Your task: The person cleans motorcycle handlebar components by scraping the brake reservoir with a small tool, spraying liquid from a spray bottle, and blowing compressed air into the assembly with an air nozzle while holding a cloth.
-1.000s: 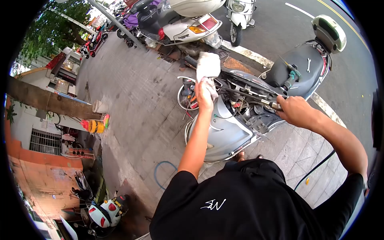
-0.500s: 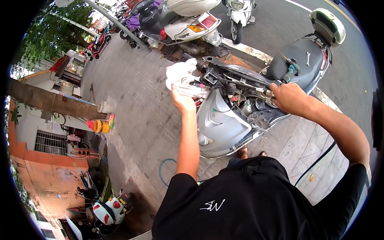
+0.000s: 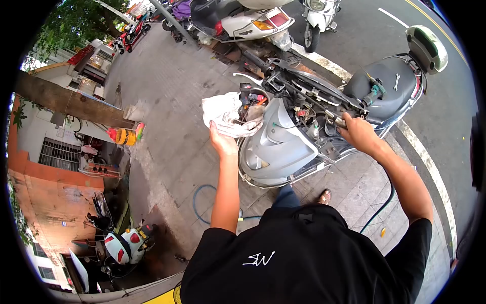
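Note:
My left hand [image 3: 223, 142] holds a crumpled white cloth [image 3: 221, 110], with part of the fingers hidden by it. Beside and partly under the cloth, a container of tools [image 3: 254, 101] sits at the scooter's front, with a red item and an orange handle in it. My right hand [image 3: 358, 133] is closed round the near end of the handlebar [image 3: 329, 117], by a metal fitting. The scooter [image 3: 278, 144] has its upper covers off, baring wires and hoses. The far handlebar grip [image 3: 254, 59] and a white brake lever [image 3: 248, 78] stick out uncovered.
On the scooter's seat [image 3: 400, 66] lie a green power tool [image 3: 375, 92] and a wrench [image 3: 397, 82]. A blue hose [image 3: 200, 195] curls on the paving. White scooters [image 3: 248, 25] stand beyond, and a roadway [image 3: 364, 30] runs behind. A sandalled foot [image 3: 325, 196] shows below.
My left hand and the cloth have come down and away from the far handlebar grip, uncovering it, the brake lever and the tools. The right hand stays at the near bar end.

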`<state>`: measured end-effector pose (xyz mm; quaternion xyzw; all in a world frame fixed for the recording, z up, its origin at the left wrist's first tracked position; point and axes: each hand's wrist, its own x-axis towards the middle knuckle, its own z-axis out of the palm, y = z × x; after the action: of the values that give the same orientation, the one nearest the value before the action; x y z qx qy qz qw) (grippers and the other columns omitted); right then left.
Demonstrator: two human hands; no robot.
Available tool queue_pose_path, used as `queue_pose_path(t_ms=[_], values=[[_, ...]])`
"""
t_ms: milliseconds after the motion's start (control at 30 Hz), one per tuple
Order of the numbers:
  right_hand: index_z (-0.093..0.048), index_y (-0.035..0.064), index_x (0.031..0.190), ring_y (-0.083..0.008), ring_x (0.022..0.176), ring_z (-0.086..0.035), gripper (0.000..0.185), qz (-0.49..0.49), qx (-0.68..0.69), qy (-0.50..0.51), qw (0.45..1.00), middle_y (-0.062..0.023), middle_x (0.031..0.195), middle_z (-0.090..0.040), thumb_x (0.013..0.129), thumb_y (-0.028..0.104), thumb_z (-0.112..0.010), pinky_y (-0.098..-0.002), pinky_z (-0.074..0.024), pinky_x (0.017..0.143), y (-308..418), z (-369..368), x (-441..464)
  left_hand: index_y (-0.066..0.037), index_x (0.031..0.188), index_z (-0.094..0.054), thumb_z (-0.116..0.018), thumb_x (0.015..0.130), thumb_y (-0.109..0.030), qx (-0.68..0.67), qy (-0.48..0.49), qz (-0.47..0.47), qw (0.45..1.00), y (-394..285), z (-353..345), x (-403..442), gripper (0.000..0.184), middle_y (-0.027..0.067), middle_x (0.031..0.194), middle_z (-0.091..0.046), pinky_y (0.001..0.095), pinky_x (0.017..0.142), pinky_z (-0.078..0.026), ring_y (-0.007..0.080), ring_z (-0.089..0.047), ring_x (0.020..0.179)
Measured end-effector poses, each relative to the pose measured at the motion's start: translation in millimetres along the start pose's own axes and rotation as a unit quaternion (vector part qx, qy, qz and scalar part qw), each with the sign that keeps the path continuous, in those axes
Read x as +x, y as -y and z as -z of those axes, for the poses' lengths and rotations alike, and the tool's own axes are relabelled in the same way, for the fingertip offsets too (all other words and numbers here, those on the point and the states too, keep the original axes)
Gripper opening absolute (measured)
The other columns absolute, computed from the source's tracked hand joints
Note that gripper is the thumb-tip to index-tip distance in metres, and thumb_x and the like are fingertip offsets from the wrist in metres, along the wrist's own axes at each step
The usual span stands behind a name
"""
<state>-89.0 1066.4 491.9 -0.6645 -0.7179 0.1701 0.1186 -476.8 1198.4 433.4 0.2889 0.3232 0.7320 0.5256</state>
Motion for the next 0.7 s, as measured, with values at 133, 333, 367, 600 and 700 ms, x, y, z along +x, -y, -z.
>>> queue_pose_path(t_ms=[133, 333, 367, 600, 700], values=[[-0.051, -0.0014, 0.105, -0.0451, 0.080, -0.064, 0.031, -0.033, 0.055, 0.010, 0.998, -0.0264, 0.078, -0.065, 0.090, 0.023, -0.062, -0.0522, -0.0494, 0.071, 21, -16, -11, 0.003, 0.138, -0.043, -0.045, 0.100, -0.032, -0.018, 0.026, 0.052, 0.998, 7, 12, 14, 0.052, 0.0170, 0.141, -0.049, 0.0439, 0.111, -0.034, 0.0298, -0.047, 0.130], [-0.053, -0.0015, 0.101, -0.0400, 0.073, -0.066, 0.028, -0.115, 0.086, 0.022, 0.989, -0.0215, 0.071, -0.065, 0.091, 0.023, -0.062, -0.0471, -0.0494, 0.069, 75, -5, -24, 0.003, 0.136, -0.047, -0.046, 0.100, -0.033, -0.035, 0.060, 0.105, 0.992, -11, 57, 45, 0.051, 0.0154, 0.138, -0.052, 0.0424, 0.110, -0.035, 0.0280, -0.049, 0.128], [-0.054, -0.0013, 0.100, -0.0379, 0.071, -0.067, 0.027, -0.136, 0.093, 0.033, 0.986, -0.0197, 0.069, -0.065, 0.092, 0.023, -0.061, -0.0461, -0.0495, 0.068, 86, 4, -23, 0.003, 0.135, -0.048, -0.046, 0.100, -0.033, -0.035, 0.055, 0.112, 0.992, -17, 67, 50, 0.050, 0.0152, 0.138, -0.053, 0.0420, 0.110, -0.035, 0.0273, -0.050, 0.128], [-0.054, -0.0005, 0.100, -0.0403, 0.078, -0.065, 0.026, -0.161, -0.204, 0.060, 0.964, -0.0209, 0.079, -0.066, 0.091, 0.023, -0.061, -0.0499, -0.0494, 0.070, 167, 63, -13, 0.002, 0.136, -0.047, -0.047, 0.099, -0.034, -0.057, 0.041, 0.123, 0.990, -35, 150, 94, 0.052, 0.0149, 0.139, -0.051, 0.0419, 0.110, -0.034, 0.0270, -0.049, 0.128], [-0.053, -0.0011, 0.099, -0.0405, 0.077, -0.065, 0.027, -0.165, -0.264, 0.076, 0.947, -0.0208, 0.078, -0.066, 0.091, 0.023, -0.061, -0.0504, -0.0493, 0.069, 182, 74, 2, 0.003, 0.136, -0.047, -0.046, 0.099, -0.034, -0.070, 0.022, 0.135, 0.988, -38, 165, 97, 0.052, 0.0149, 0.139, -0.051, 0.0423, 0.110, -0.035, 0.0278, -0.050, 0.127]])
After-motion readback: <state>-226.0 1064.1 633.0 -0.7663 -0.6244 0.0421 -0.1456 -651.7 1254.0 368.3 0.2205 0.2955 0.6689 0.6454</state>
